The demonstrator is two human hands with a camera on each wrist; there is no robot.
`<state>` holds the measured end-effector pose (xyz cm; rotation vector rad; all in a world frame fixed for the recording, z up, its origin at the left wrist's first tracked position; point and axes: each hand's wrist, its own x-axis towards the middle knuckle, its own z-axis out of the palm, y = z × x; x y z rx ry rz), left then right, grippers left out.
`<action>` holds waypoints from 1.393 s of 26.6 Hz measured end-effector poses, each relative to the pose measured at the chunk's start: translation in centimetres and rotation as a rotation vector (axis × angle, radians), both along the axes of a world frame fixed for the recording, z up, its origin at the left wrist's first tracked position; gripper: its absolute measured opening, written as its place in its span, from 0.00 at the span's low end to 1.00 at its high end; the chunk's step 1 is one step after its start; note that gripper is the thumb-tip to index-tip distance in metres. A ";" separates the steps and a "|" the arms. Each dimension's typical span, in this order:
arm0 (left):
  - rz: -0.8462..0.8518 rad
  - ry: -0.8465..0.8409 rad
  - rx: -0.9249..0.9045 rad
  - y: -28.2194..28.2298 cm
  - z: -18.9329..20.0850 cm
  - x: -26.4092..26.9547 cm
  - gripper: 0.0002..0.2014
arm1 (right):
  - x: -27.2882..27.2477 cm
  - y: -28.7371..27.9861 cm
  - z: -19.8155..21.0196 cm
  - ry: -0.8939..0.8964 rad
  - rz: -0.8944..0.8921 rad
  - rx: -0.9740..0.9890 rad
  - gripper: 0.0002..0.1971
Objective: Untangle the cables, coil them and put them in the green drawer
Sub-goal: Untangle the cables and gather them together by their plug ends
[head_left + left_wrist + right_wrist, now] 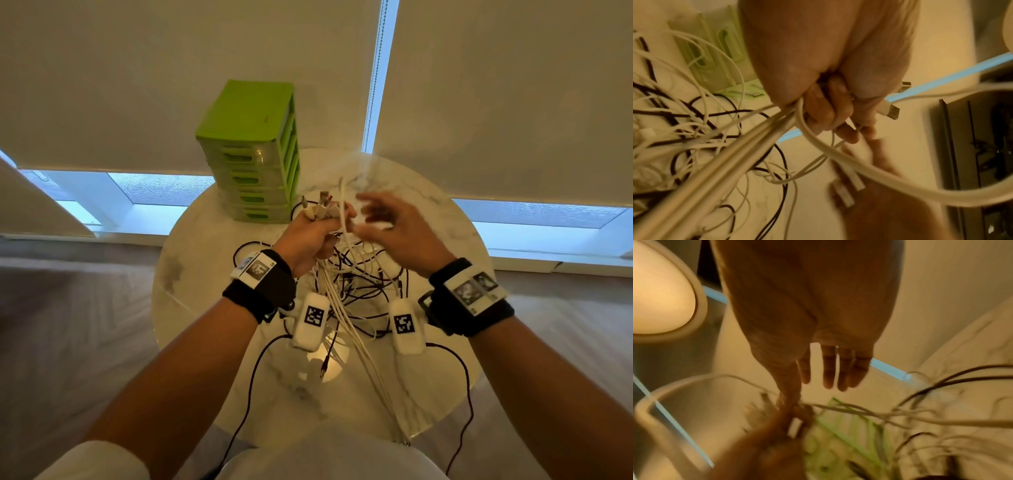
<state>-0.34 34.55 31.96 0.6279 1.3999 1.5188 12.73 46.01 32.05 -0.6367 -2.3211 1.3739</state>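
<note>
**Left hand bunches cable ends above the tangle**

The cables are thin white and black leads, knotted in a loose heap on the round marble table, just in front of the green drawer unit. The left hand is raised over the heap with its fingers curled tight round a bunch of white leads; several plug ends stick up out of the fist, and the held strands run down taut toward the near rim of the table. The right hand is just right of the fist, blurred, its fingers straight and spread, gripping nothing; its thumb reaches toward the bunch, though contact is unclear

The drawer unit stands at the far left edge of the table, all its drawers pushed in. Right of the heap the tabletop is bare marble out to the rim. A few white strands and one black lead trail over the near edge
</note>
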 end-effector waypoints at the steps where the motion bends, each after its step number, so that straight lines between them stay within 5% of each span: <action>1: -0.008 -0.028 0.031 0.0 0.2 -0.1 0.09 | 0.0 0.0 -1.4 -0.139 0.035 0.054 0.16; 4: -0.013 -0.035 0.076 -0.5 0.7 -0.7 0.10 | 0.1 0.7 -4.2 -0.185 0.037 0.067 0.04; 10: 0.098 -0.226 0.249 -1.7 1.0 -3.2 0.05 | 0.6 3.5 -6.9 -0.373 0.005 0.194 0.03; 15: 0.153 -0.244 0.256 -2.0 1.8 -4.5 0.07 | 1.2 5.6 -8.4 -0.358 -0.222 0.085 0.03; 18: 0.176 -0.225 0.210 -1.7 1.4 -4.7 0.11 | 0.3 4.7 -7.6 -0.464 -0.189 0.372 0.24; 20: 0.145 -0.200 0.218 -1.5 1.5 -4.5 0.09 | -0.8 3.5 -5.9 -0.327 -0.130 0.426 0.30; 24: 0.103 -0.184 0.239 -1.2 2.2 -4.2 0.08 | -2.8 2.4 -3.8 -0.258 0.007 0.425 0.10; 30: 0.185 -0.039 -0.022 -0.2 1.5 -4.1 0.16 | -3.5 1.1 -1.1 -0.108 -0.020 0.265 0.07; 33: 0.128 0.103 -0.118 0.5 1.4 -2.9 0.11 | -3.7 0.0 2.0 0.052 -0.038 0.305 0.06; 37: 0.095 0.183 -0.132 1.1 0.9 -2.0 0.10 | -3.7 -0.7 5.5 0.244 0.022 0.095 0.05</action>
